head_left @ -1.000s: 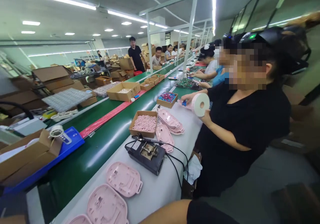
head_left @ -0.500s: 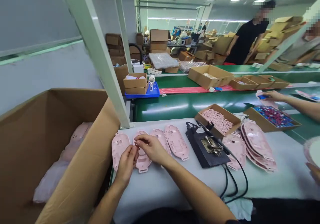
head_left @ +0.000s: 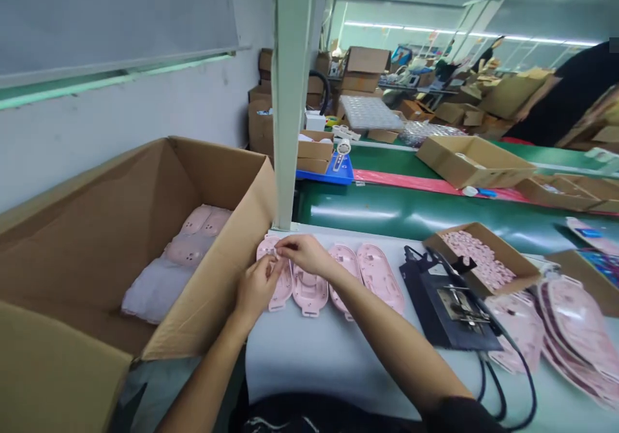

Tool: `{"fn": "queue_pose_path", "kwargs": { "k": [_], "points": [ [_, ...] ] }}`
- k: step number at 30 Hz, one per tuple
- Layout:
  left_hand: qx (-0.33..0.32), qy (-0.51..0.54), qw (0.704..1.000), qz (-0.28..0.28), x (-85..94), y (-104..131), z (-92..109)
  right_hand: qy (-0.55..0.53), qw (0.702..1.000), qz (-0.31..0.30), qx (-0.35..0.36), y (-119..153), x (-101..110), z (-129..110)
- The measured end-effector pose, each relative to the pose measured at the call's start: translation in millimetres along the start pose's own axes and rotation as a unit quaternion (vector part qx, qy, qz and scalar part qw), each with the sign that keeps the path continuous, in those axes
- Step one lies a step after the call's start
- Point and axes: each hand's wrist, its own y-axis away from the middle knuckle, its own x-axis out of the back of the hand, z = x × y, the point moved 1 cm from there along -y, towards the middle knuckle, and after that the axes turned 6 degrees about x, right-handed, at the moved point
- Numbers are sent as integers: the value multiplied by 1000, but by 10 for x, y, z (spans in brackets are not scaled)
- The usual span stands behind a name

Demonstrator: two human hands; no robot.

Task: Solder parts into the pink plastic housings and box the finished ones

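Several pink plastic shells lie side by side on the white work surface [head_left: 290, 362]. Over the leftmost shell [head_left: 279, 301], my left hand [head_left: 257, 286] and my right hand [head_left: 305, 254] meet with their fingertips pinched close together. Whatever those fingertips hold is too small or hidden to name. The second shell [head_left: 310, 296] lies just under my right wrist. My right forearm crosses over part of the third shell [head_left: 347, 259], and the fourth shell [head_left: 380, 277] rests to its right.
A large carton [head_left: 213, 285] with bagged pink shells [head_left: 191, 240] stands at left. A metal post [head_left: 286, 111] rises behind my hands. Rightward are a black fixture [head_left: 447, 310] with cables, a box of small pink parts [head_left: 478, 259] and stacked shells [head_left: 575, 330]. Behind runs a green conveyor [head_left: 377, 211].
Both hands have moved from the second shell to the leftmost one, still pinched together. The view has swung left, so the carton shows more fully and the co-worker's hand is out of view.
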Motion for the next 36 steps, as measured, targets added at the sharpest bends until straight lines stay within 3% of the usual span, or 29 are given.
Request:
{"fn": "queue_pose_path", "kwargs": {
  "k": [5,11,14,20,26,36],
  "points": [
    [40,-180,983,11,72,-36,-164,123,990,-59,-17,-449,-259,131],
    [36,-275,961,-11,52,-19,-126,225,968,-111,-13,-559,-478,159],
    [35,-295,955,-12,52,-27,-120,263,958,-117,-11,-535,-468,157],
    [25,-326,944,-33,52,-47,-85,321,945,-56,-16,-517,-338,204],
    [11,-358,931,-68,98,-121,-30,282,948,-141,-29,-655,-296,384],
    [12,-378,922,-78,144,-160,22,239,941,-230,-71,-833,-247,297]
  ]
}}
